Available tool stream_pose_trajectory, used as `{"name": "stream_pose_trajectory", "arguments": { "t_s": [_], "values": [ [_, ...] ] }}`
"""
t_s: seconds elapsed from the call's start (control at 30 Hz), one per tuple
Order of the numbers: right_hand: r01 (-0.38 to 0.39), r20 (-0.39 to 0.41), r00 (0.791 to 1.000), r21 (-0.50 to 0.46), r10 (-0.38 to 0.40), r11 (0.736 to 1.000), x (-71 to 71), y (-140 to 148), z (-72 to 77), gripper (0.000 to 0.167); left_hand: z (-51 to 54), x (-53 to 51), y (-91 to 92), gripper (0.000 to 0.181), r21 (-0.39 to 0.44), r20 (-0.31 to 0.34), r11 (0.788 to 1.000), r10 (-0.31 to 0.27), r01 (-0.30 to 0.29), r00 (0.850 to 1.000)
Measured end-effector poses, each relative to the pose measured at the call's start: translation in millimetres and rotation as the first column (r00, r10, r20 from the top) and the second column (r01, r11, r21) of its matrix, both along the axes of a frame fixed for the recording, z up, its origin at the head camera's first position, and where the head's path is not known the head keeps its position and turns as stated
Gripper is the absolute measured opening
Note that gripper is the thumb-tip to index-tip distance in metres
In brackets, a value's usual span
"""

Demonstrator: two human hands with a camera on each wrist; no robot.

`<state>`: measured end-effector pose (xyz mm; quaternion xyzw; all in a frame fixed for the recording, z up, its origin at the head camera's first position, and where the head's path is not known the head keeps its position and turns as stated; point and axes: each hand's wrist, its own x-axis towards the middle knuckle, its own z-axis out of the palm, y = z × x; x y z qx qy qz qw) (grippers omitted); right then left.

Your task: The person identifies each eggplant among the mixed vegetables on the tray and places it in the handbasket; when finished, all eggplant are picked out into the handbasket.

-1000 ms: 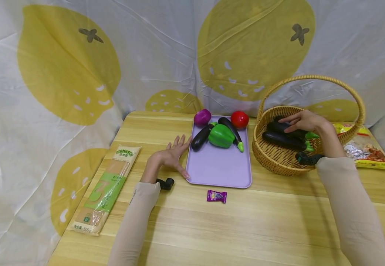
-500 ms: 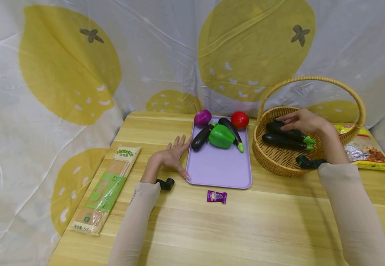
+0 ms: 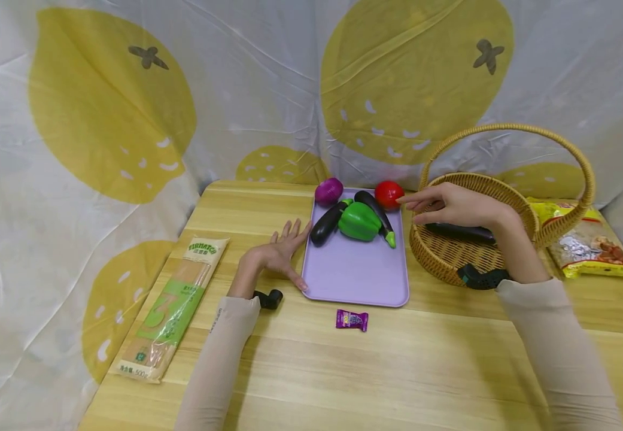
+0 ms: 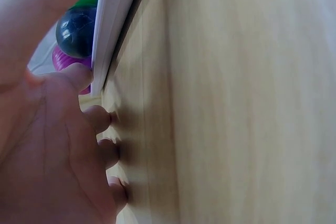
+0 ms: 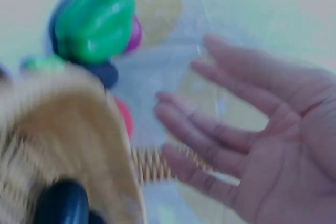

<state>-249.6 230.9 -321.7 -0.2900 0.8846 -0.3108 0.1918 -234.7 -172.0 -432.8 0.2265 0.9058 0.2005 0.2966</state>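
Observation:
My left hand [image 3: 276, 254] lies with fingers spread against the left edge of a lilac tray [image 3: 354, 278]. On the tray are a green bell pepper [image 3: 359, 221] and two eggplants, one left [image 3: 324, 230] and one right [image 3: 380, 214]. A purple onion [image 3: 329, 191] and a red tomato [image 3: 389, 195] sit at its far corners. Over the left rim of a wicker basket [image 3: 434, 262] hovers my right hand [image 3: 462, 206], its fingers extended towards the tomato and holding nothing. Partly hidden below that hand, eggplants [image 5: 63, 203] lie in the basket.
A pack of spaghetti [image 3: 171, 308] lies at the left of the wooden table. A small purple wrapped candy [image 3: 351, 320] is in front of the tray. Behind the basket's right side lies a yellow snack bag [image 3: 591, 239]. The basket's tall handle [image 3: 510, 127] arches upward.
My right hand has risen from the eggplants in the basket and moved left to the basket's rim, with nothing in it. My left hand has stayed at the tray's edge.

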Motion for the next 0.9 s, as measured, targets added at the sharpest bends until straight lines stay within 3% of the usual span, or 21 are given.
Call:
{"name": "stream_pose_trajectory", "arguments": {
  "t_s": [0.23, 0.37, 0.57, 0.9],
  "values": [
    [-0.125, -0.068, 0.991, -0.107, 0.118, 0.986, -8.9, -56.9, -18.7, 0.052, 0.9, 1.4, 0.3, 0.152, 0.011, 0.008, 1.000, 0.012, -0.012, 1.000],
    [-0.153, -0.117, 0.984, -0.136, 0.137, 0.979, -19.1, -86.1, -33.9, 0.058, -0.4, 1.0, 0.7, 0.152, 0.009, 0.004, 1.000, 0.012, -0.012, 1.000],
    [-0.201, -0.165, 0.969, -0.088, 0.184, 0.976, -36.5, -117.3, -54.1, 0.058, -2.0, 1.4, 1.2, 0.151, -0.004, 0.005, 1.000, -0.001, 0.001, 1.000],
    [-0.227, -0.140, 0.965, -0.016, 0.222, 0.974, -56.7, -142.9, -63.1, 0.051, -1.0, -0.1, -0.9, 0.150, 0.001, 0.017, 1.000, 0.013, -0.013, 1.000]
  ]
}}
